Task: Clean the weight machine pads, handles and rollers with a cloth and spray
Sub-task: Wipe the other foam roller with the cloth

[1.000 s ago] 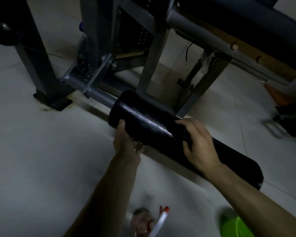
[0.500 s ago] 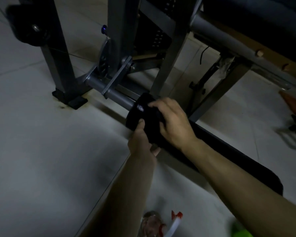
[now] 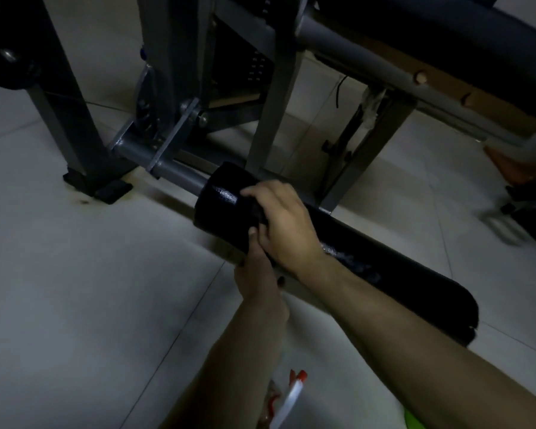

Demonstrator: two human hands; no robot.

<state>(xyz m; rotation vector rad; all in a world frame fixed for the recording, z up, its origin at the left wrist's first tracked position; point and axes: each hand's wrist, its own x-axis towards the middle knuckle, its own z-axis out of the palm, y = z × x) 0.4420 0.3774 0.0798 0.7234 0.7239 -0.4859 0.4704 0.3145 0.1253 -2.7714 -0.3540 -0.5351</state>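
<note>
A long black foam roller [image 3: 384, 267] sits on a grey steel bar [image 3: 180, 173] of the weight machine, low over the tiled floor. My right hand [image 3: 287, 226] lies on top of the roller near its left end. Its fingers curl over a dark cloth [image 3: 256, 210] that is hard to tell apart from the foam. My left hand [image 3: 257, 270] grips the roller from below, thumb up against its near side. A wet sheen shows on the roller's left end. The spray bottle [image 3: 287, 400], with a red and white trigger head, lies on the floor between my forearms.
Grey frame legs [image 3: 273, 113] and a black-footed post [image 3: 75, 128] stand behind the roller. A dark padded bench [image 3: 446, 32] runs across the top right. A green object [image 3: 413, 421] sits at the bottom edge, an orange one [image 3: 514, 168] at the right, and a black round part [image 3: 7, 57] at the top left.
My right hand slid with the cloth from the roller's middle to its left end, then drew back a little. My left hand kept its hold below the roller.
</note>
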